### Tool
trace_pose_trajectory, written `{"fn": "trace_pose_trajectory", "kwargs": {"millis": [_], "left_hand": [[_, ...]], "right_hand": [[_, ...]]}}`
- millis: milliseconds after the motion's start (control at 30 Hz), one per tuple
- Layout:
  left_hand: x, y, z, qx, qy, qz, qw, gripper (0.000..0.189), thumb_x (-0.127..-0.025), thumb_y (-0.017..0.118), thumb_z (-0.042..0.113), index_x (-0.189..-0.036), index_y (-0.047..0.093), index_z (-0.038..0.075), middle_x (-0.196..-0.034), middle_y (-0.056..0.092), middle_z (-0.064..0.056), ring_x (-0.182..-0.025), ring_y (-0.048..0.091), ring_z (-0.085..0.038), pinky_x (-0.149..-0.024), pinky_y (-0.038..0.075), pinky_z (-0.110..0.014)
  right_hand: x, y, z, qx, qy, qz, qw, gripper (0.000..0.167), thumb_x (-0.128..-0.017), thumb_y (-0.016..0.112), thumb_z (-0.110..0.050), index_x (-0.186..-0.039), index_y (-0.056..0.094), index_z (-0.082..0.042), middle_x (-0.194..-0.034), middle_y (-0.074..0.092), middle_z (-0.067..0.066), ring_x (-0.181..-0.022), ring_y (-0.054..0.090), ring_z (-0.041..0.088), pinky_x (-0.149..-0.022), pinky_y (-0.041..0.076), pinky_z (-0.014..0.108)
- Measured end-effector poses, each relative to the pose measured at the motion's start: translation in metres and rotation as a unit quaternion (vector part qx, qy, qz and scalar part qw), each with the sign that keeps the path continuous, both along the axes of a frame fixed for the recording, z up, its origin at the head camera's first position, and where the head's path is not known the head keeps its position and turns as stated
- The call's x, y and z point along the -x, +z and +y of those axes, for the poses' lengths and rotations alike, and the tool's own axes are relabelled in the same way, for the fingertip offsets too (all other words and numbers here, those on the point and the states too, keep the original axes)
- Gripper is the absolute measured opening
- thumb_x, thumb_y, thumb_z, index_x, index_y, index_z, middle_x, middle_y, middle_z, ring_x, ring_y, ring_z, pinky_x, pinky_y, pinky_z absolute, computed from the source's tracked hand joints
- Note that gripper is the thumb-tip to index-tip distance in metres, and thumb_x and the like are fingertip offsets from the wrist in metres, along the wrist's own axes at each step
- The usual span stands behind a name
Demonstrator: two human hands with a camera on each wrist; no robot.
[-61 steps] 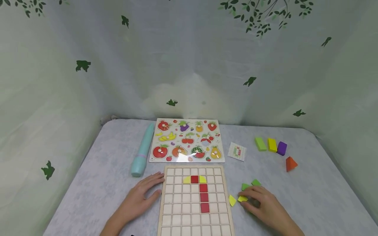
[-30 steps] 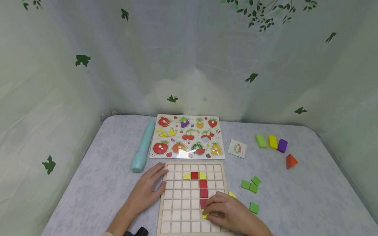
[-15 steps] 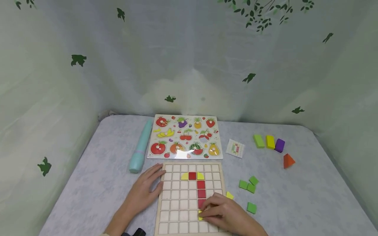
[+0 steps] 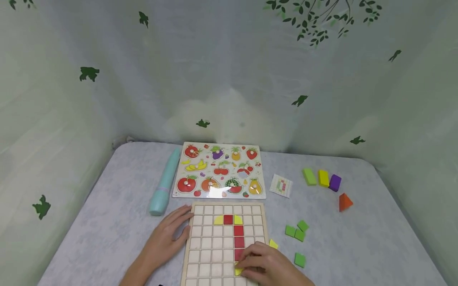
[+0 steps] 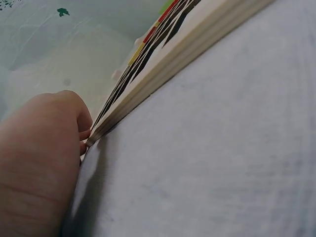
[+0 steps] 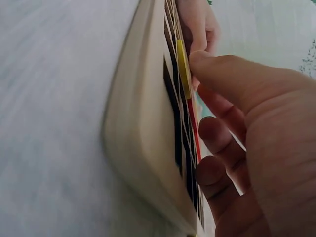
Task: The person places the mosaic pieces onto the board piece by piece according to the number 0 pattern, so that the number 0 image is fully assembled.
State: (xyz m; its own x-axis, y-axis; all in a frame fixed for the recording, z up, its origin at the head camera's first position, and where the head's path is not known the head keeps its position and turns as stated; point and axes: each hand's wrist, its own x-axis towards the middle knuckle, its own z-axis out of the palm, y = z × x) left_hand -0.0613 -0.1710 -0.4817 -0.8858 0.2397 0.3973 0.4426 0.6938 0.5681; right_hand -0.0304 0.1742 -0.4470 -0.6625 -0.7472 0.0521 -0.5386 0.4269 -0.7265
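A wooden grid board (image 4: 205, 254) lies at the front of the table. My right hand (image 4: 270, 264) pinches a yellow tile (image 4: 237, 271) at a cell just below a column of red tiles (image 4: 238, 242). In the right wrist view the thumb is against this yellow tile (image 6: 183, 69), which sits at the grid. Higher on the board, one red tile (image 4: 228, 219) lies between two yellow rounded tiles (image 4: 218, 220). My left hand (image 4: 162, 240) rests beside the board, its extended fingers touching the left edge.
Several green tiles (image 4: 299, 234) and a yellow rounded tile (image 4: 273, 244) lie right of the board. Behind stand a fruit puzzle (image 4: 218, 171), a teal tapered object (image 4: 164, 184) and a small pattern card (image 4: 281, 186). Green, yellow, purple (image 4: 335, 182) and orange blocks (image 4: 345, 202) are farther right.
My right hand took the yellow tile from the table on the right and carried it left to the cell below the red column. My left hand has stayed at the board's edge.
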Motion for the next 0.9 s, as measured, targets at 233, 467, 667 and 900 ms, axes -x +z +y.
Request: {"fn": "trace_pose_trajectory", "kwargs": {"millis": [233, 467, 667, 900], "left_hand": [[-0.008, 0.004, -0.003, 0.006, 0.005, -0.008, 0.9999, 0.041, -0.087, 0.08, 0.007, -0.127, 0.072, 0.007, -0.144, 0.063, -0.007, -0.136, 0.056, -0.029, -0.115, 0.018, -0.001], [-0.01, 0.005, -0.004, -0.003, -0.003, 0.008, 1.0, 0.041, -0.087, 0.079, 0.004, -0.127, 0.071, 0.007, -0.143, 0.063, -0.008, -0.136, 0.056, -0.03, -0.118, 0.019, -0.004], [-0.008, 0.002, -0.002, -0.012, -0.007, 0.004, 0.9999, 0.039, -0.089, 0.078, 0.005, -0.127, 0.071, 0.006, -0.143, 0.063, -0.009, -0.136, 0.055, -0.032, -0.118, 0.019, -0.004], [-0.002, 0.003, -0.001, -0.012, 0.002, -0.016, 0.9998, 0.038, -0.091, 0.076, 0.007, -0.129, 0.071, 0.007, -0.145, 0.062, -0.006, -0.138, 0.054, -0.028, -0.117, 0.018, -0.002]], "right_hand": [[-0.005, -0.002, 0.009, 0.024, -0.022, 0.005, 0.9994, 0.02, -0.1, 0.069, -0.03, -0.118, 0.077, -0.029, -0.117, 0.065, -0.021, -0.105, 0.059, -0.001, -0.087, 0.058, 0.017], [-0.001, -0.001, 0.029, 0.022, -0.111, 0.102, 0.9884, 0.017, -0.095, 0.076, -0.025, -0.11, 0.078, -0.032, -0.113, 0.065, -0.023, -0.101, 0.061, 0.0, -0.085, 0.06, 0.02], [0.01, 0.002, 0.054, -0.015, -0.225, 0.165, 0.96, 0.031, -0.083, 0.087, -0.016, -0.11, 0.079, -0.026, -0.112, 0.066, -0.02, -0.099, 0.063, 0.001, -0.081, 0.06, 0.023], [0.017, 0.005, 0.076, -0.092, -0.306, 0.183, 0.9296, 0.038, -0.079, 0.091, -0.018, -0.114, 0.078, -0.02, -0.114, 0.069, -0.009, -0.102, 0.059, 0.009, -0.083, 0.061, 0.033]]}}
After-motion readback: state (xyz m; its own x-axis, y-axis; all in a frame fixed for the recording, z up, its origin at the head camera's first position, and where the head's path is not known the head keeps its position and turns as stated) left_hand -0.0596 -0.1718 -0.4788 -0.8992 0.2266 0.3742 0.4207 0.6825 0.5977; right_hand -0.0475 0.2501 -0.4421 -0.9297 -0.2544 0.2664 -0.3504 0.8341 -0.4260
